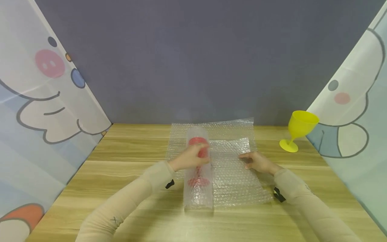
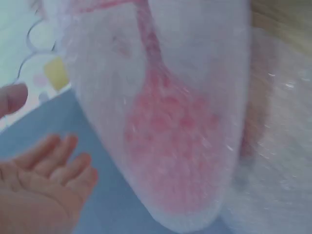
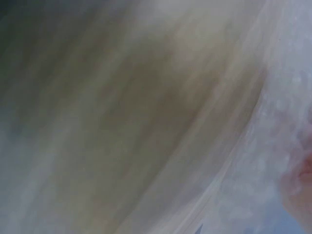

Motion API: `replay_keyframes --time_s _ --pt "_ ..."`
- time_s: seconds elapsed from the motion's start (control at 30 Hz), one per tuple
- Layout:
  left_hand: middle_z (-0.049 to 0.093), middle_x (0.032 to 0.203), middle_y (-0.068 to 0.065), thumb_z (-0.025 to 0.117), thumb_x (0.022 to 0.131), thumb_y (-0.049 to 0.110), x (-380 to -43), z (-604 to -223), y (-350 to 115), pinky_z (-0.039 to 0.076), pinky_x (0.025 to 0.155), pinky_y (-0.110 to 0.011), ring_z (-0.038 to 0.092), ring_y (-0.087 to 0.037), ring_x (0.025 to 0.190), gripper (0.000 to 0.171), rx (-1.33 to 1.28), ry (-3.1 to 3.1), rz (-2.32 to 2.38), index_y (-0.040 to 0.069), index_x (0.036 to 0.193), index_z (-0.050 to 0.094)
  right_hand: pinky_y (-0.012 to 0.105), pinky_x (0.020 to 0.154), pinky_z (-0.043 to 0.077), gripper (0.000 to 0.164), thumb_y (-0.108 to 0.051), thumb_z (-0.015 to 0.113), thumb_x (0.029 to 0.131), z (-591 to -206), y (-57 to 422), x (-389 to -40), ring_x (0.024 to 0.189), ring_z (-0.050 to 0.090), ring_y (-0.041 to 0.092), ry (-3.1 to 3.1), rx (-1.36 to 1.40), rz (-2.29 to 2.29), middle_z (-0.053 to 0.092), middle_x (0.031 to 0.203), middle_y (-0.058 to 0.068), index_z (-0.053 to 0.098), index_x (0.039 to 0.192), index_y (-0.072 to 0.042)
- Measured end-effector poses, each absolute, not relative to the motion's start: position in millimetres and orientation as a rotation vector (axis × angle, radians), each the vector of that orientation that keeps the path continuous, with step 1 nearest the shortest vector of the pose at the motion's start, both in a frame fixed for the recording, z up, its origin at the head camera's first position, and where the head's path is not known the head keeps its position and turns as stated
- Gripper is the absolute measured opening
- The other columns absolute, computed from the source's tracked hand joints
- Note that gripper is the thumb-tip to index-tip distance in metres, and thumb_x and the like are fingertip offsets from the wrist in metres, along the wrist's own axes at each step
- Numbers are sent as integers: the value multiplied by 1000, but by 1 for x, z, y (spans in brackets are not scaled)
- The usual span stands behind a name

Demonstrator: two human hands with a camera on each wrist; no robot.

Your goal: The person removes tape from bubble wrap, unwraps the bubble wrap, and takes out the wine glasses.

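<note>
A red plastic goblet (image 1: 198, 182) lies inside a roll of bubble wrap (image 1: 198, 198), with its bowl toward the far side and its foot nearer me. My left hand (image 1: 191, 157) reaches over the roll in the head view. In the left wrist view that hand (image 2: 48, 183) shows spread fingers beside the roll. A loose flap of bubble wrap (image 1: 229, 181) extends to the right of the roll. At the flap's right edge, my right hand (image 1: 258, 162) holds the wrap between thumb and fingers. Its fingertips (image 3: 304, 170) show partly through the plastic in the right wrist view.
A yellow plastic goblet (image 1: 302, 125) stands upright at the back right of the wooden table (image 1: 121, 185). More bubble wrap (image 1: 229, 127) lies flat behind the roll. A grey panel (image 1: 193, 60) rises at the back, and cartoon-printed sheets (image 1: 24, 74) flank both sides.
</note>
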State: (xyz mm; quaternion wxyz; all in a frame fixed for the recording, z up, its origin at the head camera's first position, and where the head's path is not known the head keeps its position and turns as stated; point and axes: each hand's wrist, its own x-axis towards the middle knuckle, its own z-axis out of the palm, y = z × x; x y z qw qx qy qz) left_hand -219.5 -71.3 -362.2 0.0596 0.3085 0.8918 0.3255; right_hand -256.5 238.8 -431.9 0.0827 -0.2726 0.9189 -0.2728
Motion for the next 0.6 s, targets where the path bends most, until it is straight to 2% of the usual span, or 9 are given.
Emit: replay_keyframes --time_s 0.13,0.17,0.2,0.37,0.6 --pt "58 123 -6 51 92 21 -225 -365 -50 40 102 -30 56 -18 112 35 1198 2689 502 8 125 54 54 94 41 44 -4 67 76 -433 240 -258 114 48 44 2755 -827 -808 53 125 24 57 119 2" --pt "60 121 -5 49 94 21 -226 -367 -47 38 104 -29 56 -16 111 33 1253 2678 407 8 123 56 54 93 42 44 -5 67 76 -433 240 -258 113 49 44 2756 -825 -806 53 124 24 57 119 2" --pt "58 125 -3 47 94 20 -227 -369 -45 32 109 -31 51 -16 119 31 1299 2673 318 8 120 59 53 93 42 44 -5 67 76 -433 240 -258 113 49 43 2756 -821 -803 53 124 24 57 119 2" --pt "65 113 4 48 94 31 -233 -380 -41 19 115 -37 57 -9 110 33 1396 2658 91 12 116 61 53 93 43 45 -5 68 76 -435 239 -260 113 49 43 2758 -815 -790 54 124 24 57 119 1" --pt "69 95 9 47 93 37 -237 -389 -43 19 114 -38 62 -5 94 31 1445 2679 121 17 109 65 52 91 44 45 -4 68 75 -434 240 -259 111 51 42 2767 -825 -792 54 123 24 57 119 2"
